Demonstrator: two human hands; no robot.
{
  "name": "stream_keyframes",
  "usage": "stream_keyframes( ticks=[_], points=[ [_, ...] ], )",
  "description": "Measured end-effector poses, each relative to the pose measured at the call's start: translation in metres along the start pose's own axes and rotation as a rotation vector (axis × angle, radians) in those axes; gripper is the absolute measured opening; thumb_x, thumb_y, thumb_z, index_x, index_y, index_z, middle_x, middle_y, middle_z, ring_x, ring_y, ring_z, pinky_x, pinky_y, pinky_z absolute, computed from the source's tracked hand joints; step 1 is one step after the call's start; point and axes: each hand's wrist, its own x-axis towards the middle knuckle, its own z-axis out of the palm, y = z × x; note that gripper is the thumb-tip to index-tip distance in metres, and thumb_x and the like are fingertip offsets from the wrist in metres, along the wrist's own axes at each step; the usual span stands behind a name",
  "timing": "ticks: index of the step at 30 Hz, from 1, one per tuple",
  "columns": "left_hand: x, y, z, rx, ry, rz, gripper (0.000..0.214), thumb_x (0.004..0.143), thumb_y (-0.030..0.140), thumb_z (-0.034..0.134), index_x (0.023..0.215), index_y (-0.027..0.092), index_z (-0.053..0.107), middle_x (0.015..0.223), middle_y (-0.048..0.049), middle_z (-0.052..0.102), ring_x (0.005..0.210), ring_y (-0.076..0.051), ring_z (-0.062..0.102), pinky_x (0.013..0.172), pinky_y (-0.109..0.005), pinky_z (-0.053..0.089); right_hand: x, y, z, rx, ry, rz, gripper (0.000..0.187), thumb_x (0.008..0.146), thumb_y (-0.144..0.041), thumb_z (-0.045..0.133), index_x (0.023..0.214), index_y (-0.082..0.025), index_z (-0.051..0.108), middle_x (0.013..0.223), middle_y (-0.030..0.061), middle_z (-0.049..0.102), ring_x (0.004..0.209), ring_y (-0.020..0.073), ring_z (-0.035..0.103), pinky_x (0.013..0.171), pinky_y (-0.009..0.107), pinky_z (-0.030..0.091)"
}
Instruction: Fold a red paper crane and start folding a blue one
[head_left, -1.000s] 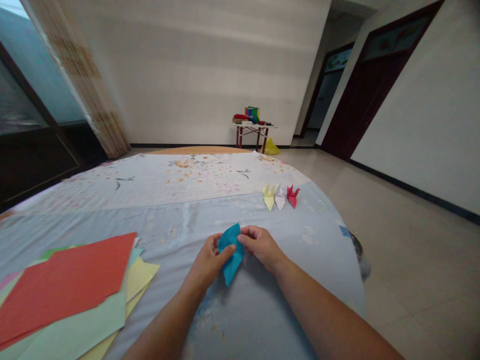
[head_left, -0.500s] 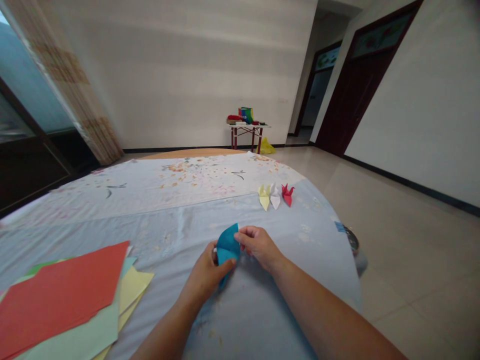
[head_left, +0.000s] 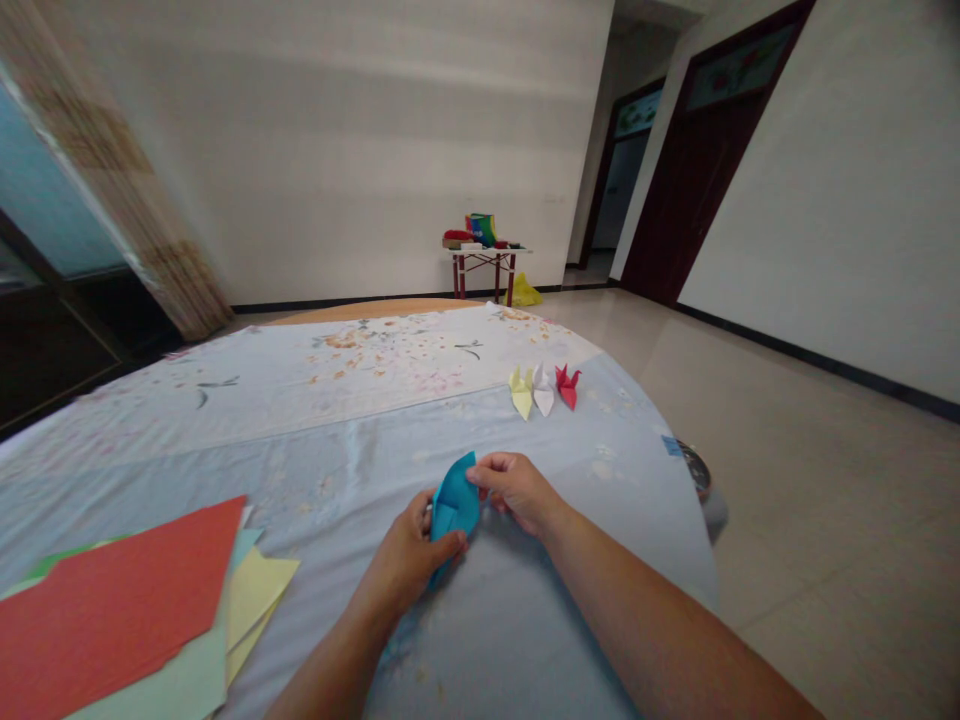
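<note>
A piece of blue folded paper (head_left: 455, 503) is held between both hands just above the cloth-covered table. My left hand (head_left: 415, 550) grips its lower left side, thumb laid across the near part. At the upper right edge, my right hand (head_left: 516, 488) pinches the paper between thumb and fingertips. The paper is partly opened out, with a hollow and crease lines facing up. Beyond the hands stand three folded paper cranes: a yellow one (head_left: 521, 393), a white one (head_left: 544, 390) and a red one (head_left: 568, 387).
On the left lies a stack of coloured sheets, red paper (head_left: 127, 610) on top and yellow paper (head_left: 259, 600) sticking out. A floral tablecloth (head_left: 300, 440) covers the round table. A small side table (head_left: 487, 252) with items stands by the far wall.
The blue paper has opened wider, its hollow and inner creases now showing more. My left thumb has shifted slightly down and left along it. The whole view has turned slightly.
</note>
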Motion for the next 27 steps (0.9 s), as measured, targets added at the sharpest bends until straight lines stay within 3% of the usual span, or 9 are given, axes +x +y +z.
stream_keyframes(
  ticks=[14, 20, 25, 27],
  points=[
    [-0.0019, 0.0016, 0.0027, -0.025, -0.075, -0.010, 0.049, 0.064, 0.028, 0.066, 0.106, 0.015, 0.046, 0.064, 0.0010, 0.063, 0.056, -0.015, 0.059, 0.053, -0.024, 0.044, 0.0001, -0.0035, 0.0008, 0.036, 0.108, -0.077, 0.026, 0.063, -0.037, 0.066, 0.067, -0.012, 0.062, 0.050, -0.0032, 0.054, 0.035, 0.0030, 0.036, 0.034, 0.016, 0.025],
    [-0.0017, 0.0000, 0.0042, -0.046, -0.040, -0.022, 0.048, 0.062, 0.028, 0.067, 0.105, 0.016, 0.048, 0.063, 0.0018, 0.063, 0.053, -0.014, 0.058, 0.050, -0.023, 0.043, 0.0028, -0.0008, -0.0001, 0.015, 0.149, -0.115, 0.028, 0.065, -0.039, 0.065, 0.068, -0.011, 0.064, 0.052, -0.0017, 0.055, 0.037, 0.0039, 0.038, 0.035, 0.017, 0.028],
    [0.0016, -0.0038, 0.0043, -0.099, 0.003, -0.006, 0.046, 0.059, 0.028, 0.071, 0.099, 0.016, 0.051, 0.061, 0.0021, 0.064, 0.050, -0.014, 0.057, 0.051, -0.024, 0.043, 0.0039, -0.0040, -0.0028, 0.104, 0.251, -0.172, 0.037, 0.069, -0.048, 0.060, 0.076, -0.012, 0.064, 0.072, 0.0049, 0.062, 0.053, 0.0081, 0.049, 0.037, 0.016, 0.031],
    [0.0026, -0.0041, 0.0038, -0.128, 0.070, -0.020, 0.042, 0.060, 0.031, 0.071, 0.094, 0.015, 0.052, 0.060, 0.0018, 0.063, 0.052, -0.014, 0.058, 0.052, -0.024, 0.044, 0.0015, -0.0052, -0.0018, 0.076, 0.201, -0.150, 0.041, 0.070, -0.051, 0.058, 0.083, -0.013, 0.063, 0.080, 0.0067, 0.062, 0.060, 0.0098, 0.053, 0.038, 0.015, 0.033]
  ],
)
